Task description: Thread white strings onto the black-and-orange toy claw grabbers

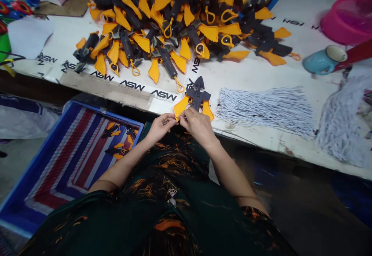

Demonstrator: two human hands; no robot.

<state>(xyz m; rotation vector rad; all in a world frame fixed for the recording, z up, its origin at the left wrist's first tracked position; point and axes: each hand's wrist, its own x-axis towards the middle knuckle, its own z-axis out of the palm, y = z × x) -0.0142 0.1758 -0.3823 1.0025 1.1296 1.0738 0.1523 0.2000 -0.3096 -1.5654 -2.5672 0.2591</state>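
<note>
A black and orange winged toy (pixel 198 95) lies at the table's front edge, its pointed black end facing away from me. My right hand (pixel 197 126) is closed over the toy's near end, its fingertips pinched beside the left orange wing (pixel 181 107). My left hand (pixel 162 127) is closed too, thumb and fingers pinched by that wing's lower tip. Whatever is between the left fingertips is too small to make out. The toy's near end is hidden under my right hand. To the right lies a flat bundle of thin white strings (pixel 266 109).
A heap of similar toys (pixel 165 54) covers the back of the white table (pixel 255 74). A second string bundle (pixel 343 120), a blue mug (pixel 324 60) and a pink basin (pixel 348 19) stand right. Below left, a blue-rimmed striped crate (pixel 62 118) holds several toys.
</note>
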